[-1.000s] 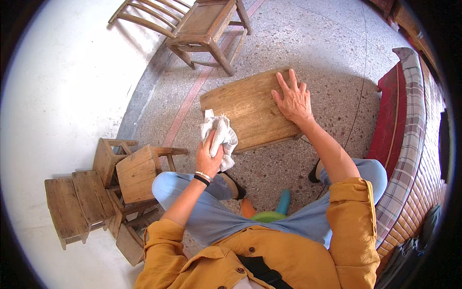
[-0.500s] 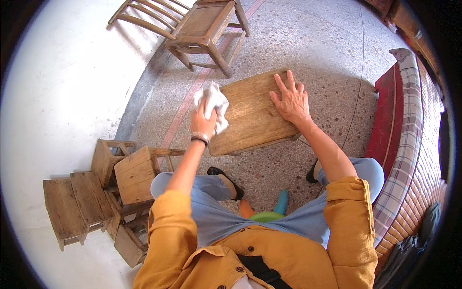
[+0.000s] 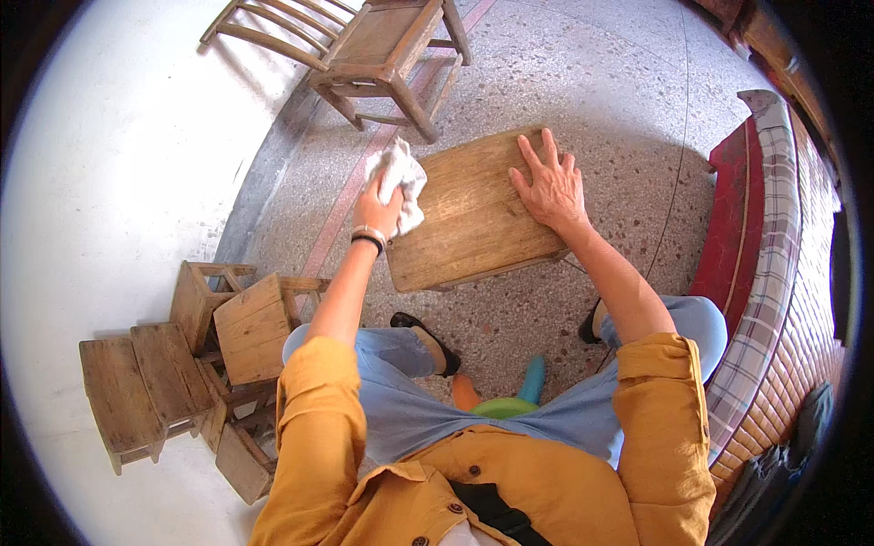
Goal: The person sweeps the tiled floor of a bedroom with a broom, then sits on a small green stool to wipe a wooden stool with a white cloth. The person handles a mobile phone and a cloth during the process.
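In front of me stands a low wooden stool point(image 3: 464, 214) with a worn rectangular top. My left hand point(image 3: 381, 207) is closed round a crumpled white cloth point(image 3: 407, 182) at the stool's left edge. The cloth hangs partly over that edge and bunches out past my fingers. My right hand point(image 3: 552, 187) lies on the right end of the stool top, fingers spread and pressed down, holding nothing. The stool's legs are mostly hidden under its top.
A wooden chair point(image 3: 387, 55) stands beyond the stool, back toward the white wall. Several small wooden stools point(image 3: 250, 332) are piled at my left. A bed with a plaid cover point(image 3: 774, 200) runs along my right. I sit on a small green seat point(image 3: 503, 408) with coloured legs.
My left hand and the cloth have shifted slightly left, to the stool's edge. My right hand stays in place on the stool top.
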Action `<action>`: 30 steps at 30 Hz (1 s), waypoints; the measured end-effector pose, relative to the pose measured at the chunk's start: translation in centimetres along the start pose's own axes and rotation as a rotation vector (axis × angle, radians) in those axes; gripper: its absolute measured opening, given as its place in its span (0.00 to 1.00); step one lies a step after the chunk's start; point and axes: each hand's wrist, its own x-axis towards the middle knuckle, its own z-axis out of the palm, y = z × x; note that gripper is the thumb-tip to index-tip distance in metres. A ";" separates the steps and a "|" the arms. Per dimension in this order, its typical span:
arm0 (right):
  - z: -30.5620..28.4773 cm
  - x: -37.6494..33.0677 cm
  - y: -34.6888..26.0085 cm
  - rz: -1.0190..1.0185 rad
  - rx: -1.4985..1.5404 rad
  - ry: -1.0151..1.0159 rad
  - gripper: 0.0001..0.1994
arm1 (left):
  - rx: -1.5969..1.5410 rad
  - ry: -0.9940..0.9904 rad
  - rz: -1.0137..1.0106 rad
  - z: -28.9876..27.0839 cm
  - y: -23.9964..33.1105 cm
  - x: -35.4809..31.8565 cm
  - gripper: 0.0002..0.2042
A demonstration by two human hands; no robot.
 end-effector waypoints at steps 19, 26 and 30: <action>0.2 -0.1 0.6 0.018 0.001 0.016 0.28 | -0.085 -0.052 0.117 0.6 -0.6 -3.6 0.24; 0.2 0.0 0.2 0.002 0.011 0.003 0.28 | -0.041 -0.036 -0.106 0.6 0.2 2.5 0.24; 0.6 -0.1 0.4 0.014 -0.003 0.010 0.28 | -0.040 -0.072 -0.071 0.5 0.3 -5.7 0.26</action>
